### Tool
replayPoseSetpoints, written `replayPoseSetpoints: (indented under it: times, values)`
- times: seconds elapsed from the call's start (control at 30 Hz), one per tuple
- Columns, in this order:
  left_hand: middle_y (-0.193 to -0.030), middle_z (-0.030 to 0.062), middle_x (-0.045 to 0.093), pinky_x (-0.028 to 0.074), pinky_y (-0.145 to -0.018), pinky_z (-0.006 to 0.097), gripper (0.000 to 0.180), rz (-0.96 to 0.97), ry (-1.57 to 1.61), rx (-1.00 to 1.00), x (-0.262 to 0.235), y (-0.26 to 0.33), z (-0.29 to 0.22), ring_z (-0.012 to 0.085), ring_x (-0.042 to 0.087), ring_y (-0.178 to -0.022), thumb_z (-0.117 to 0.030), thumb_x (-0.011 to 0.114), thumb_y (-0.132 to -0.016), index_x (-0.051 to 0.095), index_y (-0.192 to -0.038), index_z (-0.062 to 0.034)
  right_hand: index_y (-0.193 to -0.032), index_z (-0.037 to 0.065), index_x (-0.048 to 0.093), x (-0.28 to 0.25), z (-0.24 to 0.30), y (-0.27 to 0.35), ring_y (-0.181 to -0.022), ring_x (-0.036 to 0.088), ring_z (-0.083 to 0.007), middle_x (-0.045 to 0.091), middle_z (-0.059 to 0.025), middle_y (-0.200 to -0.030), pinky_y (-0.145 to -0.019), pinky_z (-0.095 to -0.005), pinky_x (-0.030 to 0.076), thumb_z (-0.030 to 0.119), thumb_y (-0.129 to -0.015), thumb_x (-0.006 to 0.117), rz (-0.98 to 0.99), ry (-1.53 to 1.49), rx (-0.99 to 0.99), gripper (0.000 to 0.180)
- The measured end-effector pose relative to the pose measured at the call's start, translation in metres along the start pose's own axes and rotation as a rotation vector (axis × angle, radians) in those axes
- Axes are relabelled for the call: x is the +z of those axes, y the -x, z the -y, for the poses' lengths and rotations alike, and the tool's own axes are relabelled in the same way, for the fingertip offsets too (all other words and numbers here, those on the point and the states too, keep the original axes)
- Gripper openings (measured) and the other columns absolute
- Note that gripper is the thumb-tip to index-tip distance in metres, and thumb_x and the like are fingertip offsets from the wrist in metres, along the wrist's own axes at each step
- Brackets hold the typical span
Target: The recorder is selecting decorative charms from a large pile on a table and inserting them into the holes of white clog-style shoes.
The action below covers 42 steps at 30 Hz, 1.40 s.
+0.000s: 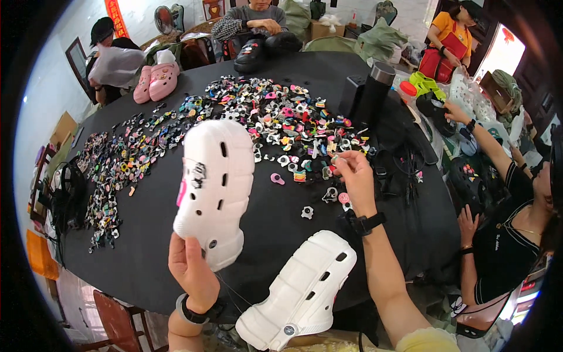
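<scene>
My left hand (193,274) grips a white foam clog (220,176) by its heel end and holds it raised over the table, sole edge turned aside. Slots and round holes run along the clog; dark marks and a pink piece show on its left side. At the near edge of the big charm pile (275,108), my right hand (358,179) is closed in a pinch on a small shoe charm (335,158), its design too small to make out. A second white clog (308,281) lies tilted at the table's near edge, between my forearms.
Loose charms reach leftward across the black round table (152,252). Pink clogs (157,81) stand at the far left, a black flask (375,91) at the right. Around the table are other people; a co-worker's arm (492,141) reaches in at the right among black clogs.
</scene>
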<state>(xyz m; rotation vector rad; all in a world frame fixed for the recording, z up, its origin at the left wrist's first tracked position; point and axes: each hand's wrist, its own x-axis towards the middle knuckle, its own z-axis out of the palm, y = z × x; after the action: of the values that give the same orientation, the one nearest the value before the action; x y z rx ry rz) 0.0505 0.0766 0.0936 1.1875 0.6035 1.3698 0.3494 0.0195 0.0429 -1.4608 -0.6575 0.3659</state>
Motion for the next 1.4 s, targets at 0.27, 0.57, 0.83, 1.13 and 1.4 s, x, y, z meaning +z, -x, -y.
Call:
replayPoseSetpoints:
  times: [0.27, 0.57, 0.83, 1.13, 1.4]
  values:
    - [-0.095, 0.006, 0.064, 0.042, -0.073, 0.022, 0.031, 0.1, -0.242, -0.14, 0.002, 0.001, 0.009, 0.0081, 0.055, -0.082, -0.018, 0.052, -0.093, 0.057, -0.11, 0.0077, -0.091, 0.009, 0.066, 0.013, -0.014, 0.001, -0.09, 0.054, -0.0267, 0.056, -0.0075, -0.085, -0.078, -0.0391, 0.043, 0.022, -0.072, 0.07, 0.432, 0.738, -0.339, 0.024]
    - [-0.083, -0.0017, 0.056, 0.035, -0.065, 0.018, 0.025, 0.219, -0.198, -0.249, 0.012, 0.003, 0.005, 0.004, 0.044, -0.072, -0.012, 0.059, -0.088, 0.061, -0.102, 0.0086, -0.086, 0.009, 0.06, 0.027, -0.014, 0.018, -0.086, 0.055, -0.0252, 0.059, -0.0066, -0.08, -0.073, -0.0393, 0.041, 0.033, -0.069, 0.073, 0.296, 1.047, -0.293, 0.033]
    - [-0.083, -0.001, 0.058, 0.036, -0.063, 0.018, 0.027, 0.154, -0.18, -0.228, 0.005, -0.001, 0.008, 0.0036, 0.045, -0.07, -0.014, 0.057, -0.09, 0.06, -0.104, 0.0084, -0.094, -0.002, 0.063, 0.003, -0.016, -0.001, -0.073, 0.065, -0.0192, 0.068, -0.0113, -0.078, -0.065, -0.0298, 0.048, 0.026, -0.089, 0.052, 0.372, 0.396, 0.118, 0.031]
    - [-0.1, 0.0075, 0.063, 0.044, -0.074, 0.023, 0.033, 0.185, -0.135, -0.278, 0.002, -0.009, 0.005, 0.0097, 0.058, -0.083, -0.019, 0.051, -0.093, 0.056, -0.112, 0.0075, -0.1, -0.003, 0.062, 0.011, -0.007, 0.003, -0.074, 0.062, -0.0114, 0.066, -0.0071, -0.085, -0.066, -0.0242, 0.047, 0.02, -0.092, 0.051, 0.419, 0.217, 0.081, 0.027]
    - [-0.086, 0.0014, 0.062, 0.04, -0.062, 0.018, 0.028, 0.121, -0.086, -0.33, 0.003, -0.008, 0.007, 0.0039, 0.051, -0.071, -0.014, 0.059, -0.089, 0.061, -0.106, 0.0076, -0.107, 0.005, 0.061, 0.003, 0.004, 0.003, -0.07, 0.051, -0.0039, 0.062, 0.0001, -0.085, -0.059, -0.0184, 0.037, 0.022, -0.093, 0.049, 0.461, -0.035, 0.273, 0.025]
